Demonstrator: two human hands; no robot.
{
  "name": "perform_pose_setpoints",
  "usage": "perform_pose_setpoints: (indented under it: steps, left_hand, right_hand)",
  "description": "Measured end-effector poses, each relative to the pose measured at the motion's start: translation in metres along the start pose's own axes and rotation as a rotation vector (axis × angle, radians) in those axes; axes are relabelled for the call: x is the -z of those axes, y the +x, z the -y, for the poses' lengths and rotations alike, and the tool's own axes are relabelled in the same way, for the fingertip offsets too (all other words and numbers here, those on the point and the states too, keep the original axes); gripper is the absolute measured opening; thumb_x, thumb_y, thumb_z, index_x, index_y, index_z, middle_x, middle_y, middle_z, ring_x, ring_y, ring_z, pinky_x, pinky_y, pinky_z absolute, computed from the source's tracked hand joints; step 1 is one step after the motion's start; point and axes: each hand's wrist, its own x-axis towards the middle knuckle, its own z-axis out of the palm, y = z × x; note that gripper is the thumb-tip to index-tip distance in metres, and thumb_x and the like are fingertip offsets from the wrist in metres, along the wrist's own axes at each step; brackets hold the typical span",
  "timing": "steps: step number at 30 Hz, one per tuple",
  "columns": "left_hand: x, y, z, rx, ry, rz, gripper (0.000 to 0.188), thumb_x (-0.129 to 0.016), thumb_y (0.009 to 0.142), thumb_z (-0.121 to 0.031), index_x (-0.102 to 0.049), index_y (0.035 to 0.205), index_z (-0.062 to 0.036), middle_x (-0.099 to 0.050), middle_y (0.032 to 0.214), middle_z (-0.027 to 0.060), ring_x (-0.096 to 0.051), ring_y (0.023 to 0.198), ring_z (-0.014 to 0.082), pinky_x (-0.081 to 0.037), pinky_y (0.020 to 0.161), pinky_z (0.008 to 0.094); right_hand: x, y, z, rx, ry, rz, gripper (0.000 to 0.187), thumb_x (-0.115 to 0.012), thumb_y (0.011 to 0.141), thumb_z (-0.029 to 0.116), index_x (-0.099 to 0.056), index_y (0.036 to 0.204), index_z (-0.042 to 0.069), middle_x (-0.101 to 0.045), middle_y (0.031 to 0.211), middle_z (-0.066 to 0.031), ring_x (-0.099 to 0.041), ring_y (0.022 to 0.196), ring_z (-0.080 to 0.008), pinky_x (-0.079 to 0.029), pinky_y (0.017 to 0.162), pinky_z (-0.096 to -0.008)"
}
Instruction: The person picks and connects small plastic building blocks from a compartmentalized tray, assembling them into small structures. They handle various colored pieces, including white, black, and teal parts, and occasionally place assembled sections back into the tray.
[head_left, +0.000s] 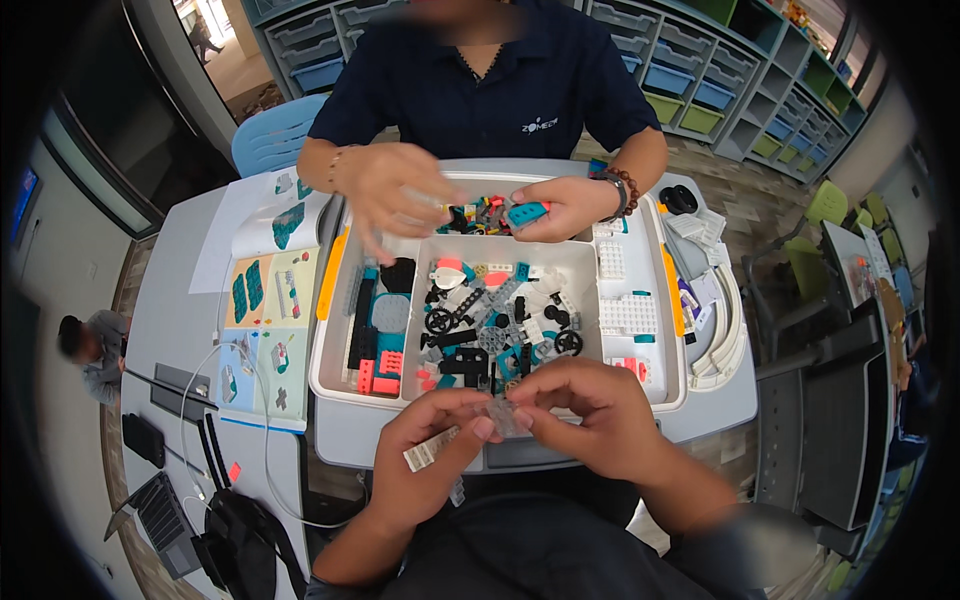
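Two bare hands pinch a clear piece at the tray's near edge

Read the view as a clock centred on the white tray point(678, 370), with 12 on the far side. At 6 o'clock, in front of the tray's near rim, the clear piece point(503, 417) sits between both hands; whether it is one part or several joined is too small to tell. The left hand point(420, 488), toward 7, is closed up, thumb and fingers gripping the clear piece, and a white beam point(430, 450) is tucked in the same grasp. The right hand point(590, 400), toward 5, pinches the piece's other side between thumb and fingertips, its remaining fingers curled.

The tray rests on a grey counter point(165, 300). Its middle compartment holds mixed loose parts point(490, 335), two black wheels point(438, 320) among them. Coral bricks point(380, 378) lie at 8 and white plates point(628, 315) at 3.

At 12 sits a co-worker point(470, 95): the hand at 1 o'clock holds a teal brick point(525, 214), the one toward 11 is blurred above the tray. An open booklet point(262, 335) lies at 9, white curved pieces point(728, 345) between 3 and 4, and a laptop point(165, 525) at 8.
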Motion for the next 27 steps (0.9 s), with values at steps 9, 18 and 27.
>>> perform_pose_setpoints:
  steps: [9,18,27]
  left_hand:
    - [-0.005,-0.014,0.003,0.004,0.049,-0.039,0.022,-0.067,0.092,0.002,-0.062,0.112,0.0068,-0.071,0.101,0.0157,-0.069,0.094,0.0187,-0.054,0.086,0.0306]
    - [-0.007,-0.011,0.008,-0.050,0.090,-0.009,0.024,-0.067,0.094,0.001,-0.062,0.117,0.0050,-0.071,0.106,0.0115,-0.067,0.101,0.0133,-0.052,0.090,0.0269]
    - [-0.009,-0.022,0.009,-0.137,0.194,-0.026,0.022,-0.068,0.092,0.004,-0.066,0.115,0.0058,-0.072,0.107,0.0146,-0.069,0.100,0.0157,-0.054,0.088,0.0277]
  right_hand:
    - [-0.010,-0.018,-0.008,0.063,-0.021,-0.096,0.024,-0.071,0.089,-0.003,-0.070,0.113,-0.001,-0.071,0.104,-0.0141,-0.071,0.095,-0.0173,-0.057,0.081,-0.0283]
    - [-0.018,-0.024,-0.003,0.160,-0.221,-0.214,0.028,-0.078,0.082,-0.003,-0.072,0.109,0.000,-0.074,0.100,-0.0153,-0.073,0.090,-0.0217,-0.057,0.078,-0.0289]
    - [-0.018,-0.030,0.003,0.207,-0.325,-0.191,0.018,-0.080,0.079,-0.003,-0.075,0.095,-0.001,-0.074,0.096,-0.0153,-0.073,0.084,-0.0238,-0.058,0.073,-0.0304]
